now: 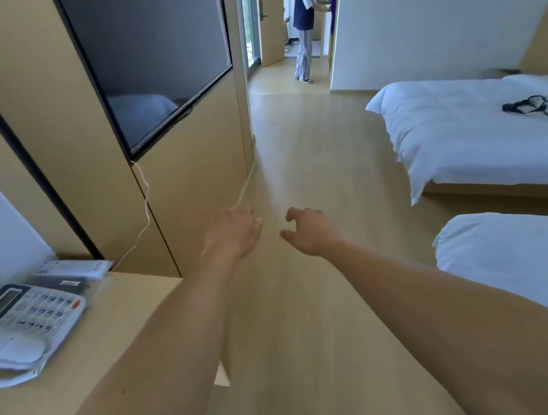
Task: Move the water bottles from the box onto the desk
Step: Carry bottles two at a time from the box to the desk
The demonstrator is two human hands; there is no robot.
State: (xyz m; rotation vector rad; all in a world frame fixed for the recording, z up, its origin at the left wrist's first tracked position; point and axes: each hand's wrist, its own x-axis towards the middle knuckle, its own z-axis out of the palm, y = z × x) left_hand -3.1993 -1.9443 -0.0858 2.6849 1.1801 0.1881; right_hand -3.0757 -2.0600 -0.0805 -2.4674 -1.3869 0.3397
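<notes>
Left hand (234, 233) and right hand (306, 229) open, empty, over floor (311, 154), desk (80, 386) with phone (24, 317) left

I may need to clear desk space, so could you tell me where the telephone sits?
The telephone sits at the head view's left edge, on the desk, in front of some leaflets.

A white telephone (21, 328) with grey keys is sitting on the tan desk (80, 386); beyond the desk, white beds (470, 135) are lying over pale wood flooring (294, 156).
</notes>
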